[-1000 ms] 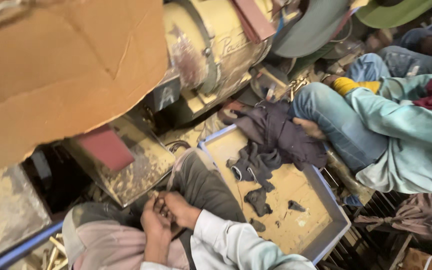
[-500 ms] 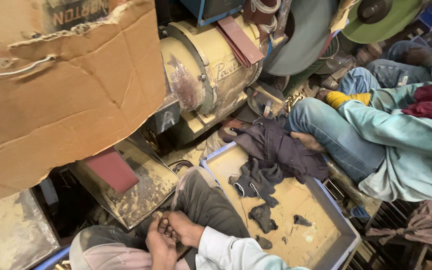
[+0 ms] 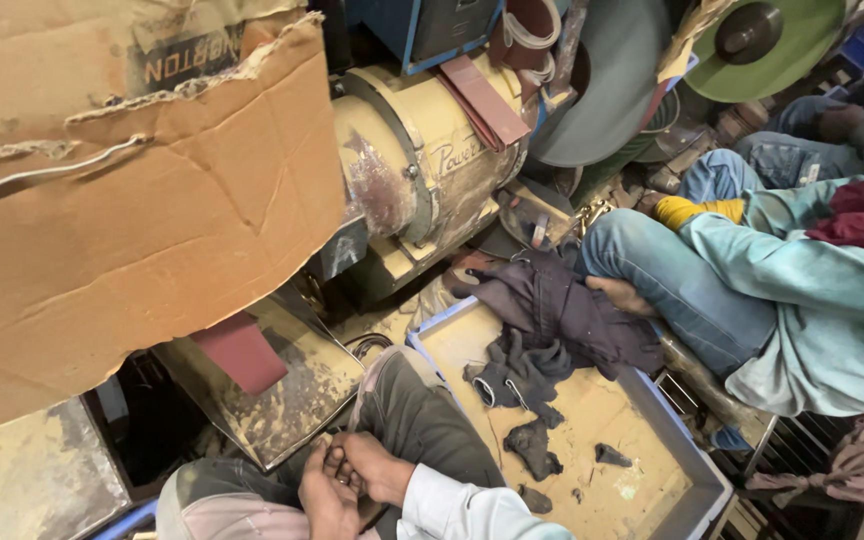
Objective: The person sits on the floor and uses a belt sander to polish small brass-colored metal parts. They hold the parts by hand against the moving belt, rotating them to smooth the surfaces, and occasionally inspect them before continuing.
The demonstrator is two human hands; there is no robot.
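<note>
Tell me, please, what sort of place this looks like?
Probably a small grinding or polishing workshop: a dusty cream motor housing, large grey and green wheels, and a tray of dark rags.

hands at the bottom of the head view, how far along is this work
Done: nothing finished shows. In hand: the left hand and right hand are pressed together over the lap; whether they hold anything is hidden. Left: dark crumpled cloths lie in the dusty grey tray, untouched.

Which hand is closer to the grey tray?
Right. The right hand rests on the knee, on the side toward the tray; the left hand touches it on the side farther from the tray.
</note>
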